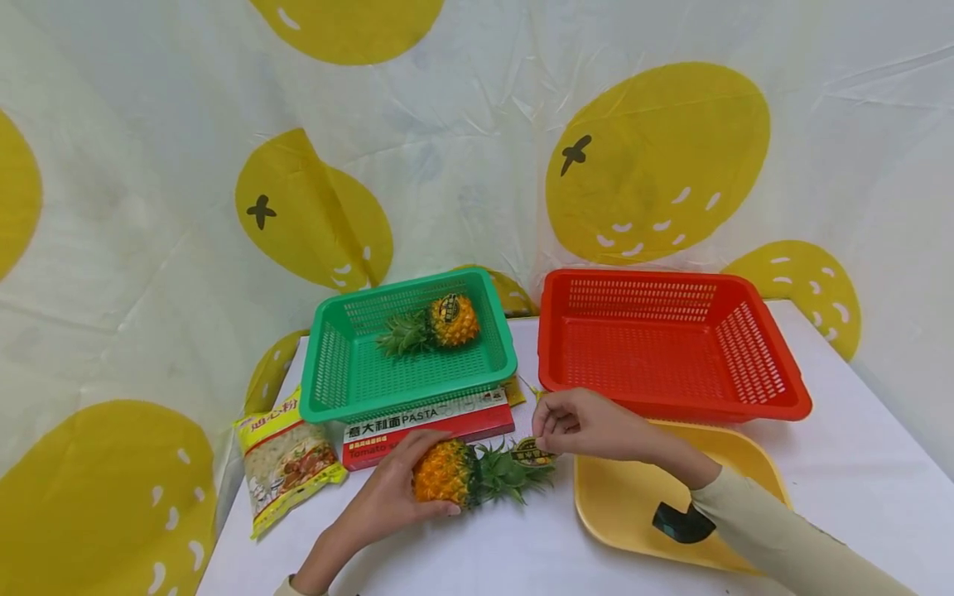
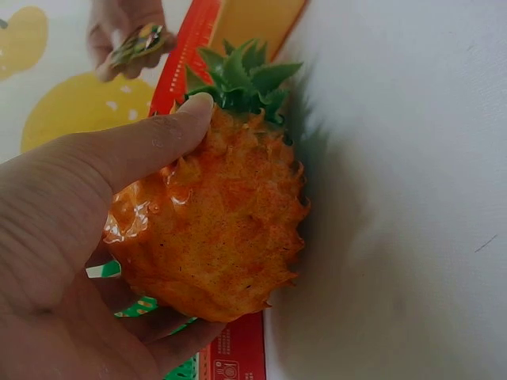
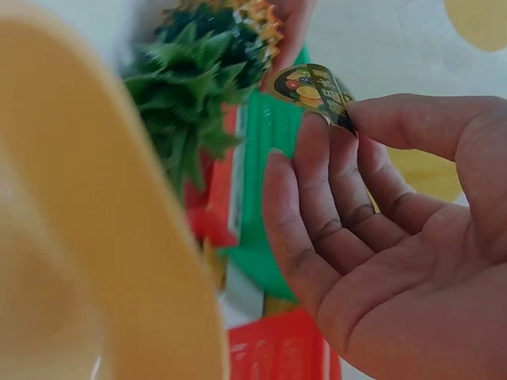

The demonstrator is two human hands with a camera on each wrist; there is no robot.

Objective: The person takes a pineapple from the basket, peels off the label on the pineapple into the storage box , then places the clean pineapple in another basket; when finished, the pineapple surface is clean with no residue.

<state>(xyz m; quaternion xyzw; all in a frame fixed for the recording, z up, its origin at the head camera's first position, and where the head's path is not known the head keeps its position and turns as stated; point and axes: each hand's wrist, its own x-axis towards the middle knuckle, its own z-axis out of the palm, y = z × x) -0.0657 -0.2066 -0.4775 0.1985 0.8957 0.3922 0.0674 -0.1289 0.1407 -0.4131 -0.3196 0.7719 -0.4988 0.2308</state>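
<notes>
My left hand [image 1: 398, 488] grips the orange body of a small pineapple [image 1: 444, 473] lying on the white table, its green crown pointing right. In the left wrist view the thumb lies along the pineapple [image 2: 214, 222] near its leaves, fingers curled underneath. Above the crown, my right hand [image 1: 589, 426] pinches a black and gold sticker [image 1: 531, 452] between thumb and fingertips. The right wrist view shows the sticker [image 3: 317, 91] slightly bent, with fruit pictures and lettering on it. A second pineapple [image 1: 455, 321], bearing a similar round label, lies in the green basket [image 1: 406, 406].
A red basket [image 1: 671, 404] stands at the back right. The yellow tray [image 1: 604, 505] in front of it carries a dark curved piece [image 1: 681, 523]. A red and white pasta box [image 1: 477, 422] lies before the green basket, with a noodle packet [image 1: 286, 459] to its left.
</notes>
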